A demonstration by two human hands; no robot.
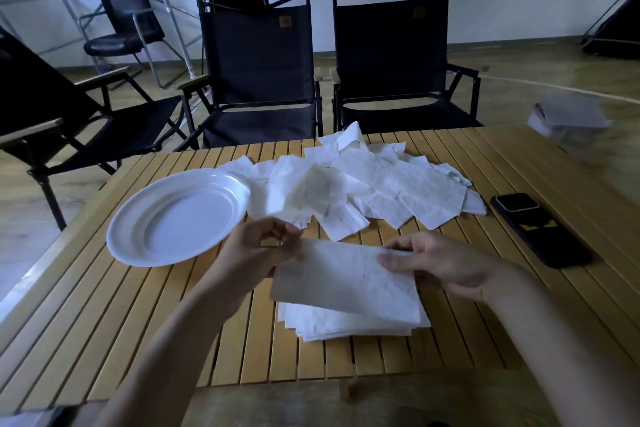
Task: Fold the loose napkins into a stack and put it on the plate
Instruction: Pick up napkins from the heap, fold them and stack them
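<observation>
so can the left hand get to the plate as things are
Probably yes: the plate lies just left of the left hand with nothing between them, though that hand is busy pinching the napkin.

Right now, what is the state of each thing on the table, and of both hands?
plate, empty
loose napkins, unfolded, in a heap
folded stack, on the table, not on the plate
held napkin, folded, above the folded stack
left hand, pinches the held napkin
right hand, holds the held napkin
phone, face down
</observation>
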